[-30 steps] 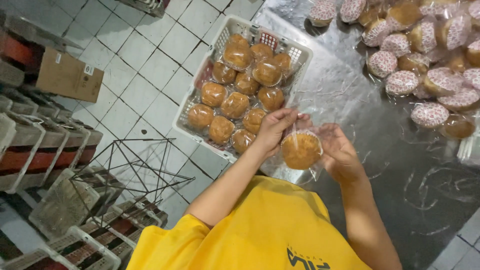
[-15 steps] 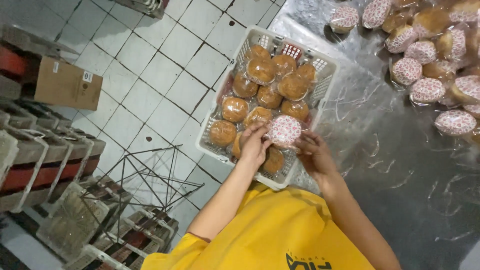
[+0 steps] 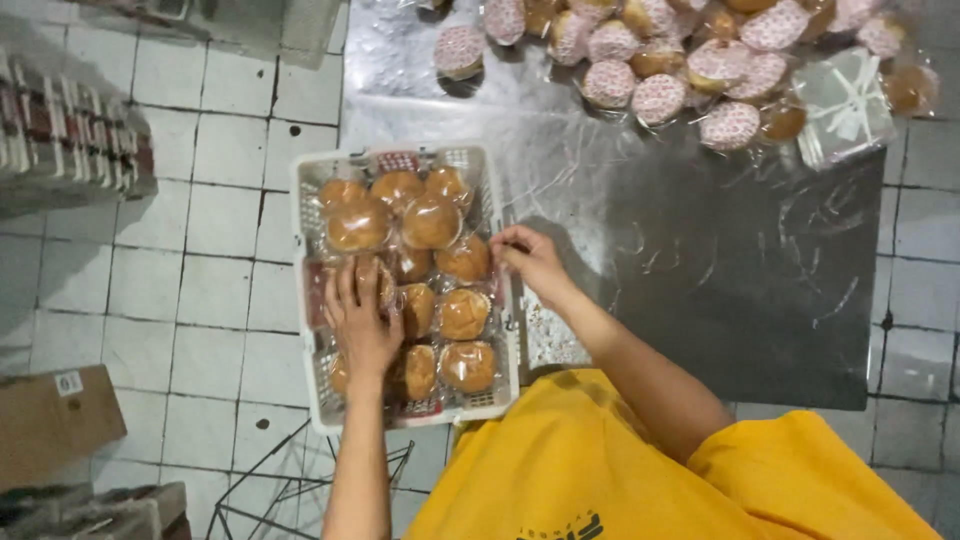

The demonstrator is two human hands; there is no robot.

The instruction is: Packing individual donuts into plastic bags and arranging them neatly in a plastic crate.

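Gone from both hands, the wrapped bun — left hand (image 3: pixel 362 325) flat on basket (image 3: pixel 305 215) buns, right hand (image 3: pixel 530 262) loosely curled, empty.

One white basket (image 3: pixel 305 215) holds about eleven wrapped buns (image 3: pixel 430 222). Roughly sixteen more wrapped buns (image 3: pixel 658 98) lie along the far edge of the metal table (image 3: pixel 700 270), beside one stack of clear bags (image 3: pixel 842 105).

we see a white plastic basket (image 3: pixel 303 215) at nine o'clock of the steel table, packed with round golden buns (image 3: pixel 430 222) in clear wrap, lying flat in rough rows. one wrapped bun (image 3: pixel 386 288) at the basket's nine o'clock side lies half hidden.
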